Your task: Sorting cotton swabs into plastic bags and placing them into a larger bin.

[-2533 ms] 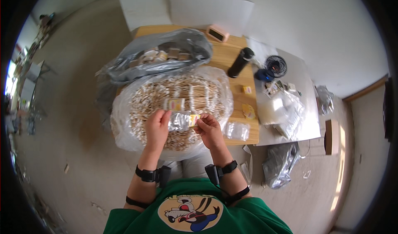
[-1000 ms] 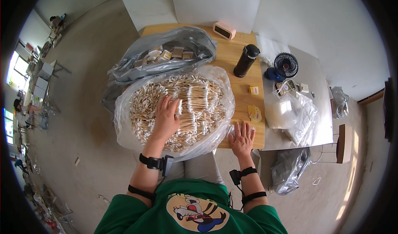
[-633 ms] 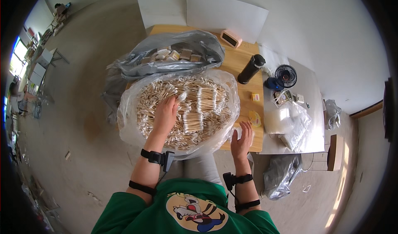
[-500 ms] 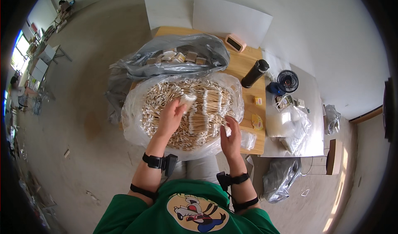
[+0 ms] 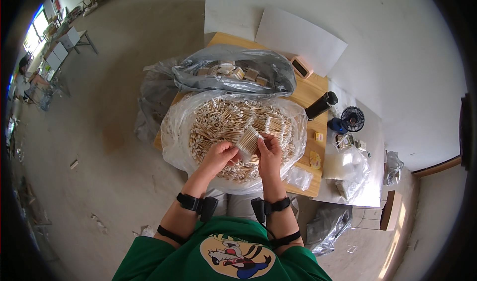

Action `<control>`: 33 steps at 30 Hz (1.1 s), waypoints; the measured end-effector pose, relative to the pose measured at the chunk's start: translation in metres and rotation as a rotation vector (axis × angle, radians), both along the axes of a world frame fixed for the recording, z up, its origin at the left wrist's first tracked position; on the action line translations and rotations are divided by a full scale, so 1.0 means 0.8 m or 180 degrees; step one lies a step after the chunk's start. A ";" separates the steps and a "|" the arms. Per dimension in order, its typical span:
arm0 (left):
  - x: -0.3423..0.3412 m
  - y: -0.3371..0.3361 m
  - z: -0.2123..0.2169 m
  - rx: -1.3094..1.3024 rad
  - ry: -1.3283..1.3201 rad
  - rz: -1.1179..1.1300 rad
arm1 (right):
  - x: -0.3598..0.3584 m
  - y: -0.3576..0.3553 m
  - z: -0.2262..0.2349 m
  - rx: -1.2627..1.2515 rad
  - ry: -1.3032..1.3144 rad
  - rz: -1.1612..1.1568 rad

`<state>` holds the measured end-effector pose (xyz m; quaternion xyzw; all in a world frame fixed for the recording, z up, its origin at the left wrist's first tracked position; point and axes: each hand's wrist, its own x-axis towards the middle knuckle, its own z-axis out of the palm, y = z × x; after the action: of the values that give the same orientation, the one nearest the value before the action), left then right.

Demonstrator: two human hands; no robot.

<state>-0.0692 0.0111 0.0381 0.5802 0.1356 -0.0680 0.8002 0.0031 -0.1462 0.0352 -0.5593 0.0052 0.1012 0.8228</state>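
Observation:
A large clear plastic bag (image 5: 175, 137) full of loose wooden-stemmed cotton swabs (image 5: 218, 122) lies open on a wooden table (image 5: 313, 89). Above its near side, my left hand (image 5: 220, 155) and my right hand (image 5: 269, 149) together hold a small bundle of swabs (image 5: 248, 141), one hand at each end. Both wrists wear black bands.
A grey plastic bag (image 5: 268, 67) with small boxes lies behind the swab bag. On the table's right stand a black bottle (image 5: 320, 105), a small dark fan (image 5: 352, 119), a pink device (image 5: 302, 67) and clear packets (image 5: 348, 164). A white sheet (image 5: 298, 37) leans on the wall. Another person sits far left.
My left hand has lifted a bundle of swabs out of the pile. My right hand has come up from the table edge and taken hold of the bundle's other end.

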 end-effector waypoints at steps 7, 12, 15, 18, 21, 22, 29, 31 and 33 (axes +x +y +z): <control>-0.003 -0.001 -0.006 -0.0083 0.0031 -0.0067 | -0.009 -0.001 -0.013 -0.0734 -0.0144 -0.0107; 0.001 -0.017 -0.010 0.0519 -0.0278 0.0497 | -0.037 0.010 0.029 -0.3138 -0.2950 -0.0382; 0.004 -0.026 -0.005 0.1437 -0.0665 0.0646 | -0.043 0.012 0.036 -0.2874 -0.2871 0.0144; 0.004 -0.030 -0.004 0.1604 -0.0921 0.0715 | -0.043 0.011 0.042 -0.2897 -0.2814 0.0175; 0.004 -0.033 0.002 0.1754 -0.0911 0.0708 | -0.041 0.006 0.044 -0.3020 -0.2809 0.0327; 0.005 -0.033 0.005 0.2093 -0.1079 0.0653 | -0.038 0.003 0.040 -0.3143 -0.2924 0.0326; 0.010 -0.035 0.026 0.2735 -0.1662 0.0464 | -0.031 -0.003 0.046 -0.3001 -0.2264 0.0173; 0.013 -0.032 0.025 0.2801 -0.1638 0.0395 | -0.035 0.003 0.045 -0.2892 -0.2304 0.0198; 0.014 -0.029 0.027 0.2867 -0.1610 0.0321 | -0.034 0.000 0.041 -0.2782 -0.2336 0.0223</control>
<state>-0.0584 -0.0122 0.0596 0.8582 -0.0185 0.1781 0.4811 -0.0241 -0.1458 0.0677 -0.8459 -0.2581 -0.0840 0.4590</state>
